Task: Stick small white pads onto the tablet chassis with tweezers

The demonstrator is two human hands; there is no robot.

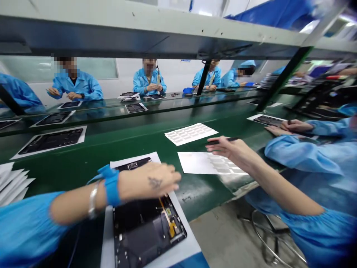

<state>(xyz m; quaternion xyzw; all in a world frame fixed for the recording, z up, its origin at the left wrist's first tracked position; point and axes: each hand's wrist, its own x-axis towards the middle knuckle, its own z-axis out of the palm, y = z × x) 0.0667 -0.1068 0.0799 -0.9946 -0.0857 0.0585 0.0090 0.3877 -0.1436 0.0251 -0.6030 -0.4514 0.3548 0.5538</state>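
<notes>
My left hand (150, 181) lies back-up over the top edge of an opened black tablet (145, 230) that rests on a white sheet (184, 249). Its fingers point right, stretched and slightly blurred, with nothing seen in them. A blue wrist strap (111, 185) and a bracelet circle that wrist. My right hand (232, 152) hovers over a white sheet of small labels (200, 163) and pinches a thin black tool (223, 140) that points right. A second label sheet (191, 133) lies farther back.
The green belt (134, 141) carries more opened tablets on white sheets (51, 140). White sheets fan out at the left edge (12, 182). A co-worker's hands (290, 127) rest on a tablet at right. Several people in blue coats sit across. A stool (273, 234) stands below.
</notes>
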